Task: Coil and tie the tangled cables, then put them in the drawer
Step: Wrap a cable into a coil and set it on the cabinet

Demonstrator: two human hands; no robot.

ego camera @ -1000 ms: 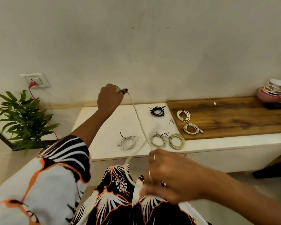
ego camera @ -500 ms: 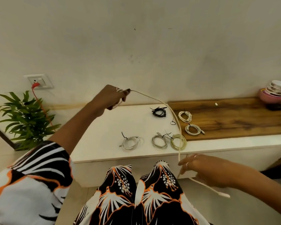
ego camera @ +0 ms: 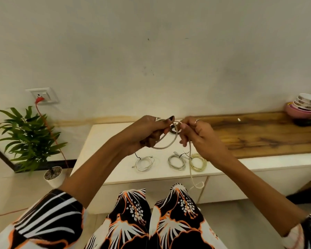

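Note:
A cream cable (ego camera: 166, 144) forms one loop between my hands, above the white cabinet top (ego camera: 101, 151). My left hand (ego camera: 147, 132) grips the loop at its top. My right hand (ego camera: 196, 135) pinches the cable beside it, and the loose tail hangs down from it to a small bend near the cabinet's front edge. Three tied coils lie on the white top below my hands: a white coil (ego camera: 143, 163), a grey coil (ego camera: 176, 161) and a yellowish coil (ego camera: 198, 161). A dark coil shows only partly behind the loop. No drawer is seen open.
A wooden board (ego camera: 269, 133) covers the cabinet's right part, with stacked bowls (ego camera: 302, 107) at its far end. A potted plant (ego camera: 28, 139) stands at the left below a wall socket (ego camera: 42, 96) with a red plug and cord. My patterned knees are below.
My hands were apart with the cable stretched between them; they have come together above the cabinet and the cable now makes a loop, its tail hanging from my right hand.

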